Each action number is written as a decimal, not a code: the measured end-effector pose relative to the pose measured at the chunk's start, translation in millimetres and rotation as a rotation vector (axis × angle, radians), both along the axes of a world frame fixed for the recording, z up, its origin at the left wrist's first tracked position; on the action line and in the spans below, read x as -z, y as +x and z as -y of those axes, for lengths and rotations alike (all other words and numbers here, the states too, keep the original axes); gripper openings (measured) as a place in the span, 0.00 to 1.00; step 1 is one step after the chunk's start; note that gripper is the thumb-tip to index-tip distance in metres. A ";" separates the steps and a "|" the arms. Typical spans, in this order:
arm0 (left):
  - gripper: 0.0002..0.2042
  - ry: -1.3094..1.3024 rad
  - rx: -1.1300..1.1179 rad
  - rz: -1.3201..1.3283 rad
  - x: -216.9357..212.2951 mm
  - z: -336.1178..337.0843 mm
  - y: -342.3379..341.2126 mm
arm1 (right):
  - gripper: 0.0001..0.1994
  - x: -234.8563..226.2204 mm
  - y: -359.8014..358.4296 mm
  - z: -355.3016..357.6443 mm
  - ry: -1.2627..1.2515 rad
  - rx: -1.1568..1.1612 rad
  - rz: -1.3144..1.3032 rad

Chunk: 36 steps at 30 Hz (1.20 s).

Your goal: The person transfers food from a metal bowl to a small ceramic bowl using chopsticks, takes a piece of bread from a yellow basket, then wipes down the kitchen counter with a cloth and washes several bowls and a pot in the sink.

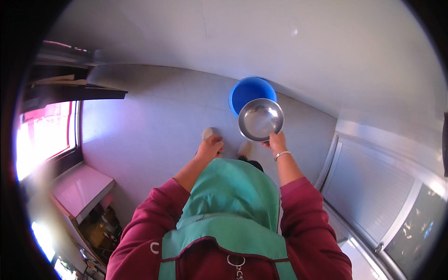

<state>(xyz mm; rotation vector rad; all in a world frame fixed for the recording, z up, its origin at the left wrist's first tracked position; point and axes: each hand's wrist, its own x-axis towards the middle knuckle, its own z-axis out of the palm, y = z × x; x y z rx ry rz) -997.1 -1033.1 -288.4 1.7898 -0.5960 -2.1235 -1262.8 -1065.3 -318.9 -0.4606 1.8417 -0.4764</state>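
Observation:
My right hand (277, 141) grips the near rim of a round steel bowl (260, 119), holding it out over the floor. The bowl's shiny inside faces up and looks empty. Just beyond and partly under it stands a blue plastic bucket (249, 91) on the grey tiled floor. My left hand (208, 149) hangs in front of my green apron with its fingers curled closed and nothing visible in it. A bracelet circles my right wrist. My two light shoes (208, 133) show on the floor between the hands.
A white counter (81, 186) runs along the left under a bright window, with bottles and jars stored beneath it. A dark shelf (74, 91) juts out at upper left. A metal-framed sliding door (373, 196) lies to the right.

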 end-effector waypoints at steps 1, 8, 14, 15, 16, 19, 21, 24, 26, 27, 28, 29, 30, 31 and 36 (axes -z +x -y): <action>0.16 -0.015 -0.019 0.019 17.9 14.7 -1.7 | 0.14 31.8 -4.9 22.6 -0.009 -0.009 -0.008; 0.15 0.048 -0.102 -0.019 120.7 63.0 -15.3 | 0.14 219.8 -16.9 130.3 0.145 -0.303 -0.456; 0.15 0.082 -0.152 -0.032 168.1 63.2 -13.5 | 0.14 303.0 -23.7 146.0 0.147 -0.629 -0.800; 0.15 0.086 -0.151 -0.026 169.9 64.3 -12.5 | 0.14 308.5 -21.3 145.9 0.154 -0.645 -0.806; 0.15 0.088 -0.150 -0.020 171.1 65.6 -11.6 | 0.14 313.1 -18.2 146.3 0.160 -0.659 -0.811; 0.15 0.095 -0.118 -0.045 169.0 76.7 -17.0 | 0.17 371.5 -55.2 123.7 0.213 -0.446 -0.647; 0.15 0.097 -0.126 -0.005 168.9 71.7 -11.1 | 0.19 357.1 -23.3 124.2 0.169 -0.085 -0.326; 0.15 0.088 -0.118 0.017 170.0 73.7 -6.0 | 0.20 335.5 -10.9 124.4 0.162 0.271 0.047; 0.15 0.085 -0.105 0.031 166.2 74.0 -7.3 | 0.16 336.4 -15.1 119.8 0.219 0.385 0.078; 0.15 0.082 -0.099 0.041 162.0 73.9 -9.2 | 0.16 331.8 -19.1 118.8 0.253 0.395 0.117; 0.15 0.078 -0.092 0.050 156.8 73.7 -11.6 | 0.16 325.9 -23.9 118.2 0.284 0.406 0.156; 0.15 0.082 -0.092 0.052 151.7 76.1 -13.8 | 0.16 320.8 -28.3 120.6 0.308 0.421 0.192; 0.15 0.083 -0.090 0.053 144.8 77.1 -16.9 | 0.16 315.1 -29.7 121.5 0.294 0.424 0.227; 0.15 0.082 -0.088 0.053 137.8 79.2 -19.5 | 0.16 308.4 -29.1 121.0 0.277 0.428 0.261; 0.15 0.032 -0.035 0.026 83.1 81.1 -39.6 | 0.18 232.9 -36.2 96.4 0.250 0.502 0.458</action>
